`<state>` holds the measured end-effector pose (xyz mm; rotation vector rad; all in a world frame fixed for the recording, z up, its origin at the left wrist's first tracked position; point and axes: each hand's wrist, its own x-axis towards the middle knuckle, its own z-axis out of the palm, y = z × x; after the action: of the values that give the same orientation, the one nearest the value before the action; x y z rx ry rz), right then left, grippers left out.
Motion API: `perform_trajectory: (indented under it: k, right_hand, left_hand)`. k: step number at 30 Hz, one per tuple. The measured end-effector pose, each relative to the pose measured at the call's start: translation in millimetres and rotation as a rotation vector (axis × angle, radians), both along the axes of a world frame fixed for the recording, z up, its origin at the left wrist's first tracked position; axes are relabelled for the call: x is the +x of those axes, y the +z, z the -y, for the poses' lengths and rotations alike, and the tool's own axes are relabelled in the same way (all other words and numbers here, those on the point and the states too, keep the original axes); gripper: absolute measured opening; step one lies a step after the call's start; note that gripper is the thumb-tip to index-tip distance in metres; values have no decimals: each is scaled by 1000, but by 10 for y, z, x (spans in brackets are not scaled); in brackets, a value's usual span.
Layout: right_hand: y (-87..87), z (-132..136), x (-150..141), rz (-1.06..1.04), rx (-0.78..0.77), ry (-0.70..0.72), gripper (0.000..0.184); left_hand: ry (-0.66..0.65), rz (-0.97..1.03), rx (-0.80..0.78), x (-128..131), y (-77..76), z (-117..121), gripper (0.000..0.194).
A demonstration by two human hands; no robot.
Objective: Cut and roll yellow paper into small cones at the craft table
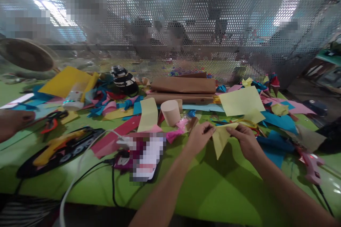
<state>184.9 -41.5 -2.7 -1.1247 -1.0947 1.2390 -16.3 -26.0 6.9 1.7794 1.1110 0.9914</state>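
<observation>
A small piece of yellow paper (220, 142), folded along its top with a pointed end hanging down, is stretched between my two hands above the green table. My left hand (200, 135) pinches its left corner between thumb and fingers. At the other end, my right hand (244, 139) grips the upper right edge the same way. Just behind my right hand lie yellow-handled scissors (250, 126), partly covered. Pink ribbon-like paper (177, 131) is left of my left hand, near a cream paper roll (170, 112).
A phone (149, 158) and power strip (123, 159) with cables lie left of my arms. A pink glue gun (312, 166) rests at right, a yellow one (57, 145) at left. Brown paper rolls (183, 86) lie before the perforated screen. Another person's hand (18, 120) is near orange-handled scissors (52, 122).
</observation>
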Motion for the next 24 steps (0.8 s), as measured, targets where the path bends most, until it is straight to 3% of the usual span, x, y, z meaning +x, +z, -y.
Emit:
perform_trajectory:
  k: [4, 8, 12, 16, 24]
  right_hand:
    - [103, -12, 76, 381, 262, -32, 30]
    - [75, -37, 75, 689, 405, 130, 12]
    - [0, -68, 82, 610, 279, 137, 17]
    - [53, -67, 106, 459, 168, 143, 22]
    - [91, -33, 81, 311, 47, 114, 26]
  left_hand:
    - [5, -231, 117, -8, 12, 25, 17]
    - [-68, -348, 203, 3, 11, 59, 15]
    - [-66, -318, 195, -14, 46, 63, 18]
    - [-22, -242, 144, -50, 83, 41, 18]
    - [1, 74, 66, -53, 56, 1, 18]
